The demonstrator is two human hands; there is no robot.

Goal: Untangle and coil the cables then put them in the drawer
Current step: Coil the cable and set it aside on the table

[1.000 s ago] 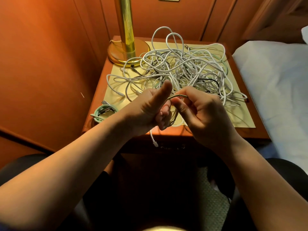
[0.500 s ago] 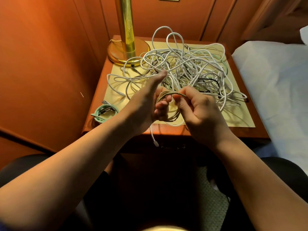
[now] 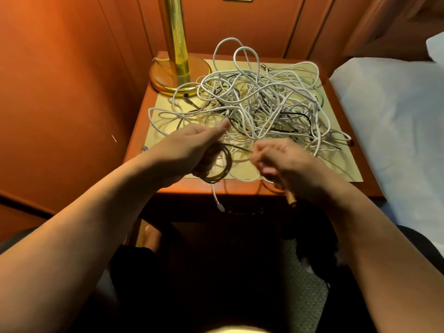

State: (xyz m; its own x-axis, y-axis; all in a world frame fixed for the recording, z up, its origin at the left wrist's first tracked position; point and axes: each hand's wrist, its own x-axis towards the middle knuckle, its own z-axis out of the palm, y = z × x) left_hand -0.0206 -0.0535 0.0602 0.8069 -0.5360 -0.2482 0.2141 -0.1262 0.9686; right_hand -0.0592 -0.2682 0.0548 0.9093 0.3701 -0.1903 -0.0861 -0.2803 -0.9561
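A big tangle of white, black and pale green cables [image 3: 259,102] covers the nightstand's top. My left hand [image 3: 192,145] grips a small coil of dark olive cable [image 3: 219,168] above the front edge, thumb pointing at the tangle. My right hand [image 3: 283,162] is curled beside it and pinches the same cable; a thin strand [image 3: 240,148] runs between the two hands. A tan connector end [image 3: 292,201] pokes out below my right hand. The drawer front [image 3: 240,212] under the top lies in deep shadow.
A brass lamp base [image 3: 177,75] stands at the back left of the nightstand [image 3: 141,131], which carries a pale mat [image 3: 346,169]. One white cable end [image 3: 219,203] hangs over the front edge. A plug [image 3: 144,148] shows by my left forearm. A bed [image 3: 396,128] lies right.
My hands have drawn apart: the left moved left and forward with the coil, the right moved right and down, stretching a strand between them. My left forearm now hides the green coil.
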